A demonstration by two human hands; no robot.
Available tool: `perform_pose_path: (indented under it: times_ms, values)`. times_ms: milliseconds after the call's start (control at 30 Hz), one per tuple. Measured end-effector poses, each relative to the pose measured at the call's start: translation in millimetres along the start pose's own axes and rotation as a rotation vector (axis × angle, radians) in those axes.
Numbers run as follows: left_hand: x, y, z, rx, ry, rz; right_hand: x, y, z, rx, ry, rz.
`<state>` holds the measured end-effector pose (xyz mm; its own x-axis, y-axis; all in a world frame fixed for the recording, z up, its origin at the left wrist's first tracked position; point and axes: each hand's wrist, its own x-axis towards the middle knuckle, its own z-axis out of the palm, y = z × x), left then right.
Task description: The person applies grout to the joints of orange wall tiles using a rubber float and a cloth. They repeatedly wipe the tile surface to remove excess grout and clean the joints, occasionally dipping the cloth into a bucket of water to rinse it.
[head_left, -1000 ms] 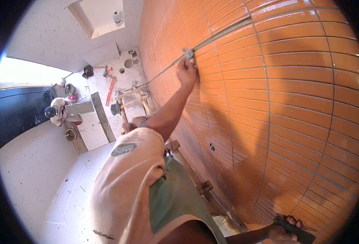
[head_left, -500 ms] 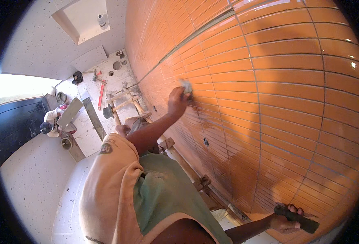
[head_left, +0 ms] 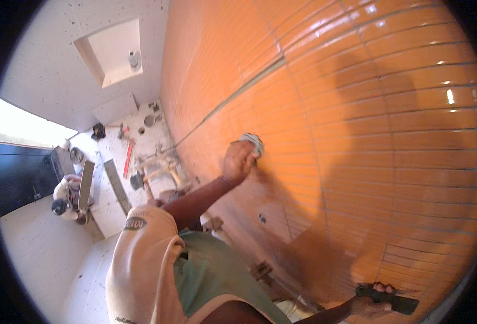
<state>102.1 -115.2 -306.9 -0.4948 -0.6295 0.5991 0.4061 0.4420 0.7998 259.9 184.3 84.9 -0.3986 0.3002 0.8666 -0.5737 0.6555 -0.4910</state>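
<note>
My left hand [head_left: 239, 161] is closed on a crumpled grey-white cloth [head_left: 253, 142] and presses it against the orange tiled wall [head_left: 292, 135]. The tiles are narrow and glossy, with grey joint lines that look blurred now. Low on the right, my right hand [head_left: 373, 308] grips a dark, flat oblong block [head_left: 403, 303], close to the wall's lower part. Its exact kind cannot be made out. A pale strip [head_left: 249, 83] runs slantwise across the tiles above the cloth. Beneath my left hand a small dark hole [head_left: 262, 218] shows in the wall.
Below me stands a wooden pole frame [head_left: 163, 170], partly hidden by my arm and shirt. On the pale floor lie a red level [head_left: 128, 159], a grey plank [head_left: 117, 186] and a bucket [head_left: 149, 121]. Another person [head_left: 65, 197] crouches at the far left. A wall niche [head_left: 106, 51] holds a bottle.
My left hand has moved lower along the wall with the cloth. My right hand keeps the dark block, slightly shifted in view. The whole view has tilted, and the co-worker's board has turned.
</note>
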Motion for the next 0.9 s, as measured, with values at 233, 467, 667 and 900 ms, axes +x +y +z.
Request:
perform_pose_path:
  times_ms: [233,467,667,900]
  values:
    - [265,137,25,-0.119,0.358,0.501,-3,-8,15,-0.075,0.094,-0.119]
    - [420,134,-3,-0.100,0.491,0.284,0,-16,39,-0.435,0.487,-0.730]
    - [327,-62,-68,-0.111,0.479,-0.407,26,-28,-84,0.013,0.347,-0.094]
    - [368,58,-37,-0.230,0.482,-0.046,8,-74,-17,-0.003,0.342,-0.211]
